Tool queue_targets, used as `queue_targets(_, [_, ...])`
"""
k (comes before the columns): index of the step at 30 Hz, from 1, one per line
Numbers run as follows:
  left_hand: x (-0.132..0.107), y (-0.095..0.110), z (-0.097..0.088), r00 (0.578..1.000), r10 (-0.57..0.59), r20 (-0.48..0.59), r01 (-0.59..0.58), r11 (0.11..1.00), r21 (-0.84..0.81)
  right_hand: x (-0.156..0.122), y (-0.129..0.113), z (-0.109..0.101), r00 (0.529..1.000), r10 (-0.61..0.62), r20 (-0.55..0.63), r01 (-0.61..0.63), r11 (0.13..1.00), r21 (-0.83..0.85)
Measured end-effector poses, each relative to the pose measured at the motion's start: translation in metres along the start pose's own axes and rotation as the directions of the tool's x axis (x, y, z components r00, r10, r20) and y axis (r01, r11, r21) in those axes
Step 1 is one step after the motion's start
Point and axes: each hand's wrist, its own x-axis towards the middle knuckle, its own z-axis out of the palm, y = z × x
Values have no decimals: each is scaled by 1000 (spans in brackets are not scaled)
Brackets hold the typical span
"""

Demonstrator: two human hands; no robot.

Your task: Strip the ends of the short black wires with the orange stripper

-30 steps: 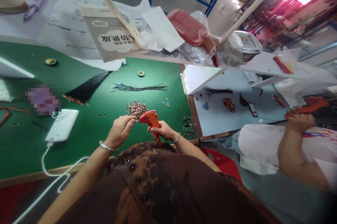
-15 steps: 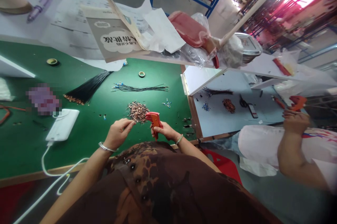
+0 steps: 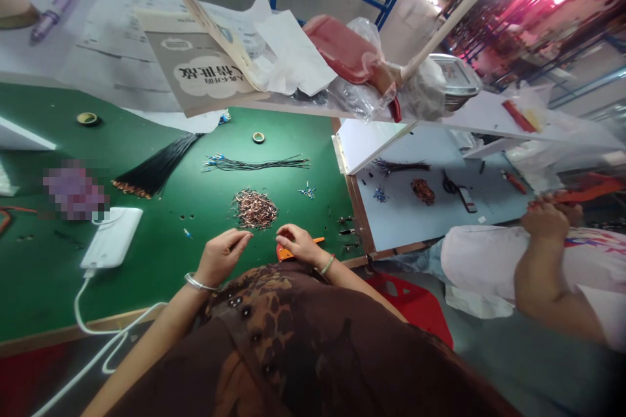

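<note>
My left hand (image 3: 221,257) is pinched at the fingertips above the green workbench (image 3: 44,273), just below a heap of copper-coloured terminals (image 3: 254,209). Anything between those fingers is too small to tell. My right hand (image 3: 298,244) lies over orange crimping pliers (image 3: 287,252), which sit low and nearly flat at the bench's near edge. Whether it grips them I cannot tell. A bundle of black wires (image 3: 156,172) and a row of blue-tipped wires (image 3: 257,162) lie farther out.
A white power bank (image 3: 112,237) with its cable sits left of my hands. A co-worker's hand (image 3: 548,221) holds orange pliers (image 3: 581,192) at right. Papers and plastic bags crowd a shelf (image 3: 303,104) beyond the bench. A white side board (image 3: 405,208) holds wires and scissors.
The orange pliers have gone from upright in my right hand to lying low and nearly flat beneath it. My left hand has shifted slightly. The co-worker's pliers have tilted flatter.
</note>
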Motion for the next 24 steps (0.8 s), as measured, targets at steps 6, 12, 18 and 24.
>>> queue_targets(6, [-13, 0, 6, 997, -55, 51, 57, 997, -43, 19, -35, 20, 999, 11, -44, 17, 812, 584])
queue_targets(12, [-37, -6, 13, 983, -165, 81, 174, 978, -113, 19, -30, 41, 981, 189, 34, -150, 645, 749])
queue_targets(18, [-58, -26, -4, 945, -327, -7, 324, 939, -116, 28, -6, 13, 938, 327, -113, -122, 620, 775])
queue_targets(24, [-55, -24, 1, 939, -344, 7, 341, 930, -137, 49, -1, 16, 966, 259, 9, -199, 722, 662])
